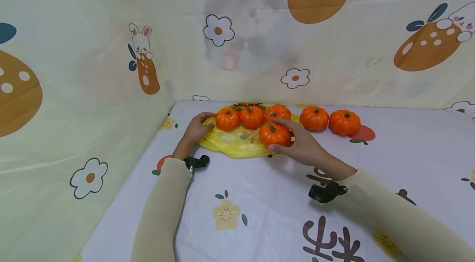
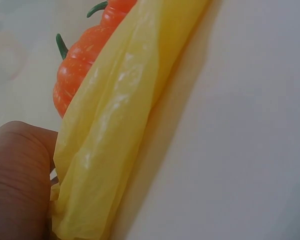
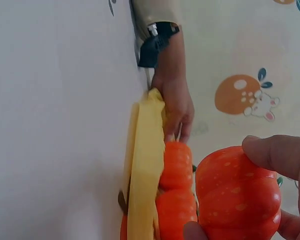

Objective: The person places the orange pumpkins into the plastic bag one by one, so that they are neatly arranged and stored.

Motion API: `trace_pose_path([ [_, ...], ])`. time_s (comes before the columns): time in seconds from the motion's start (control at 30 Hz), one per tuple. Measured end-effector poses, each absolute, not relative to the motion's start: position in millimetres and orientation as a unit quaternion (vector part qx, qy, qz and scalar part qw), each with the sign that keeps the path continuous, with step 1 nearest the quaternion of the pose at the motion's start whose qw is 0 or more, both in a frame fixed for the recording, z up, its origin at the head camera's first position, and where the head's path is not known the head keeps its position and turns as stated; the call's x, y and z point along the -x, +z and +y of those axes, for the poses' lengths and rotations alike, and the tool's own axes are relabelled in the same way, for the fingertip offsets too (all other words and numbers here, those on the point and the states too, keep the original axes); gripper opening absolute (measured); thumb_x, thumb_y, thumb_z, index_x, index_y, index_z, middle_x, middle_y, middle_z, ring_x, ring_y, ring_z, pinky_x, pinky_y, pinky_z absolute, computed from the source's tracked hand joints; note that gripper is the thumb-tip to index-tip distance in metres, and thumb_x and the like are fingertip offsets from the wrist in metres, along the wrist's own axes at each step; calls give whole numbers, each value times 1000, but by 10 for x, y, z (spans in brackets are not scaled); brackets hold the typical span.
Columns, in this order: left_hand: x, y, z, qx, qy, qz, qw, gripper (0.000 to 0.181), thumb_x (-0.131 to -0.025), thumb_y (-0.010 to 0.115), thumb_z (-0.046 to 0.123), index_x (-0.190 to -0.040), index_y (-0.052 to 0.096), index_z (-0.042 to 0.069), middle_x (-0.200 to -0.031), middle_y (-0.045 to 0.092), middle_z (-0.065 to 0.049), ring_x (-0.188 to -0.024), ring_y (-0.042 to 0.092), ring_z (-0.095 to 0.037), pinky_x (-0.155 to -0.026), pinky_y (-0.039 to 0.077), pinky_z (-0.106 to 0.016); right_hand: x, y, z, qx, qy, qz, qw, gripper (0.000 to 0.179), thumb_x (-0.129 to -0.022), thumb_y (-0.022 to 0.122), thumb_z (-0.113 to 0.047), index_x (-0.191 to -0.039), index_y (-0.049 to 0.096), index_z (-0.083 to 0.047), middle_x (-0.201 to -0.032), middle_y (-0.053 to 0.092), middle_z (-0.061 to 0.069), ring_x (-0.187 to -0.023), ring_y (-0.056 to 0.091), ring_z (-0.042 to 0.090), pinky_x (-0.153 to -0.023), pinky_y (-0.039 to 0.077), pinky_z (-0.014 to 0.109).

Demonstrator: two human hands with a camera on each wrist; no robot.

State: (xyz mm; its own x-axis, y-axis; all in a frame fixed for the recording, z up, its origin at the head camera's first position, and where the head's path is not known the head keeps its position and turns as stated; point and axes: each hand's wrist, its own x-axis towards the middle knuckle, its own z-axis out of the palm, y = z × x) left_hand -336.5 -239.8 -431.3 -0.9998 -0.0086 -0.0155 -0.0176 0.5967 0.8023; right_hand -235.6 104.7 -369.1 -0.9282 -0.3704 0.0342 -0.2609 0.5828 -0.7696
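My right hand [image 1: 307, 146] grips a small orange pumpkin [image 1: 273, 135] with a green stem, thumb on the near side and fingers on the far side. In the right wrist view this pumpkin [image 3: 237, 192] is held up beside the others. Below it a yellow plastic bag [image 1: 237, 149] lies spread on the table. My left hand [image 1: 196, 130] pinches the bag's left edge; its fingertips are partly hidden by the plastic in the left wrist view. Three pumpkins, among them the leftmost one [image 1: 227, 119], sit in a row on the bag.
Two more pumpkins, one nearer the bag [image 1: 313, 118] and one farther right [image 1: 344, 122], stand on the white patterned tablecloth [image 1: 259, 196]. A printed curtain [image 1: 252, 55] rises along the back and left edges of the table.
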Motion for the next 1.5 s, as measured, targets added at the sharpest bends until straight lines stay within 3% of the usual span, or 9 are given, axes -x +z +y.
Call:
trace_pose_path([
  [0.23, 3368, -4318, -2417, 9, 447, 894, 5, 35, -97, 59, 15, -131, 58, 15, -144, 54, -8, -139, 43, -28, -119, 30, -46, 2457, -3728, 715, 205, -439, 872, 69, 78, -83, 77, -40, -149, 38, -27, -158, 33, 9, -138, 42, 34, -112, 38, 56],
  [0.43, 3379, -4366, -2450, -5, 446, 895, -1, 34, -97, 59, 14, -131, 58, 14, -143, 56, -9, -138, 44, -28, -119, 30, -46, 2546, -3751, 447, 210, -450, 866, 67, 77, -82, 78, -40, -148, 40, -27, -156, 38, 8, -139, 42, 34, -113, 36, 57],
  [1.5, 3416, -4377, -2440, -16, 439, 898, -7, 34, -96, 60, 15, -130, 59, 16, -142, 56, -7, -138, 44, -27, -119, 31, -46, 2795, -3997, -302, 223, -434, 870, 70, 77, -81, 80, -34, -147, 44, -19, -150, 46, 8, -135, 47, 31, -112, 40, 50],
])
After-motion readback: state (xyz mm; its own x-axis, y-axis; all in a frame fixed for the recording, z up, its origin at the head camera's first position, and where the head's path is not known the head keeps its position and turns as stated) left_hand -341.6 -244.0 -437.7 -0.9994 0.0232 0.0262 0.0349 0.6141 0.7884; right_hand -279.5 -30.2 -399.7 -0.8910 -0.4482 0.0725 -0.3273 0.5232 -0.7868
